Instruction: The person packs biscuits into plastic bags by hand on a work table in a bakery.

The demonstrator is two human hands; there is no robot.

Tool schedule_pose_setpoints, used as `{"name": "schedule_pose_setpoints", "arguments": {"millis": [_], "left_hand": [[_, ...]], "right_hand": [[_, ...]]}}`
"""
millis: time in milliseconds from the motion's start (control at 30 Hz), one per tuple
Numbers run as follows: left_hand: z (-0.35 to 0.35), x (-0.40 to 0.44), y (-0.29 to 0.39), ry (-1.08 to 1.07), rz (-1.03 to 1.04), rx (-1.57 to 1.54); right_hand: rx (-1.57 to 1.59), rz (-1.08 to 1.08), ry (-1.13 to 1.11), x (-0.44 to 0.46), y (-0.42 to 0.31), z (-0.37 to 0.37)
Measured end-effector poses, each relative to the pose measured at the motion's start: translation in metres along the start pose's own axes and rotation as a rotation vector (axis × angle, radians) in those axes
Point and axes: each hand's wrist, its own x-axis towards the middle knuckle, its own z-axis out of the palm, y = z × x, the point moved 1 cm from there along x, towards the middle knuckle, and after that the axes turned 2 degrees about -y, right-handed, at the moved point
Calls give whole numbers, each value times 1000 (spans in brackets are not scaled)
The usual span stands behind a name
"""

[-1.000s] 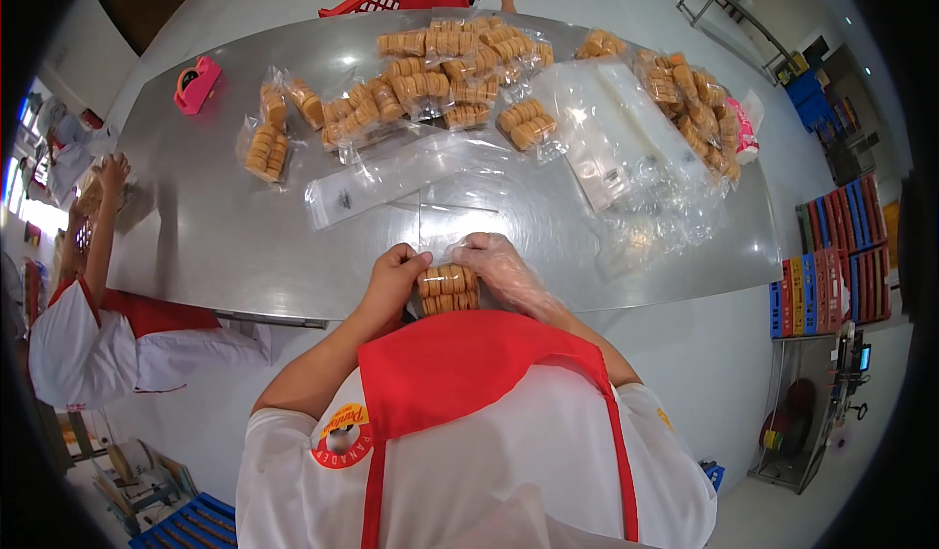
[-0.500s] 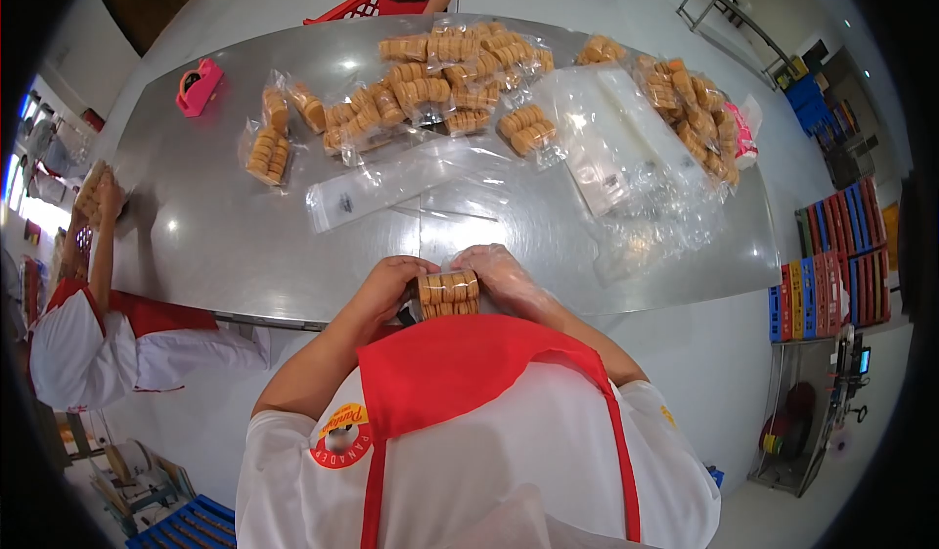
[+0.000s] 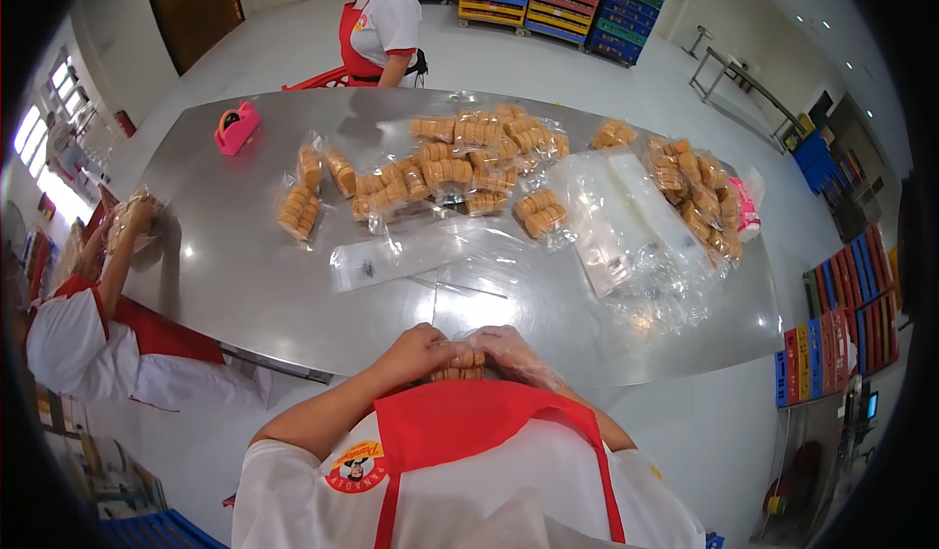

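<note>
Close to my apron, at the table's near edge, a clear bag of round biscuits (image 3: 460, 365) is held between both hands. My left hand (image 3: 419, 350) grips its top left side with bent fingers. On the other side my right hand (image 3: 502, 347), in a clear plastic glove, pinches the top of the bag. The apron hides the bag's lower part. Beyond my hands, a long flat clear bag (image 3: 391, 260) lies on the steel table (image 3: 245, 304). A single filled pack (image 3: 541, 213) rests farther back, beside a stack of empty clear bags (image 3: 611, 216).
Piled biscuit packs (image 3: 474, 153) cover the back middle, with more packs (image 3: 696, 192) at the right. A pink tape dispenser (image 3: 237, 128) stands at the back left. One co-worker (image 3: 386, 30) is across the table, another (image 3: 88, 343) at the left. Stacked crates (image 3: 841, 348) stand at the right.
The view has tilted up, so the table and hands appear lower. My hands have drawn closer together over the bag's top. The co-worker across the table shows more fully.
</note>
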Motion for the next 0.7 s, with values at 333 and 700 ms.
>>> {"name": "schedule_pose_setpoints", "arguments": {"millis": [333, 700], "left_hand": [[-7, -11, 9, -88, 140, 344], [-13, 2, -5, -127, -96, 99]], "right_hand": [[-129, -12, -89, 13, 14, -11], [46, -64, -167, 0, 6, -1]]}}
